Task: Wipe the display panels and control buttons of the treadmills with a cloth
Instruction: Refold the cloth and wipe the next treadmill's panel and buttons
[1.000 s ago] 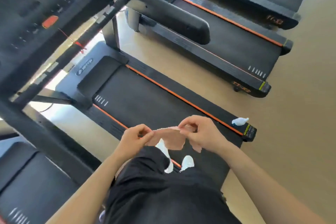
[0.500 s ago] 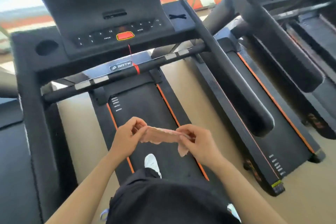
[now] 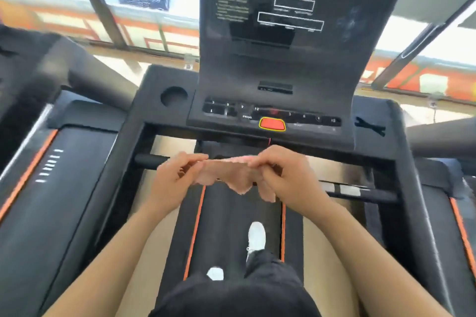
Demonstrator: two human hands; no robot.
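Observation:
I stand on a black treadmill, facing its console. A small pinkish cloth (image 3: 226,175) is stretched between my left hand (image 3: 177,177) and my right hand (image 3: 286,175), both pinching its ends just below the console. The dark display panel (image 3: 291,15) rises straight ahead with white outlines on it. Under it runs the row of control buttons (image 3: 270,116) with a red stop button (image 3: 272,124) in the middle. The cloth hangs short of the panel and touches nothing.
A round cup holder (image 3: 173,96) sits left of the buttons. A front handlebar (image 3: 360,192) crosses behind my hands. Neighbouring treadmills (image 3: 59,175) stand on both sides, with padded side rails (image 3: 85,72) slanting in. My white shoes (image 3: 256,235) rest on the belt.
My view has swung up and round from the belts and floor to face the console squarely. Both hands keep hold of the cloth and have risen closer to the button row.

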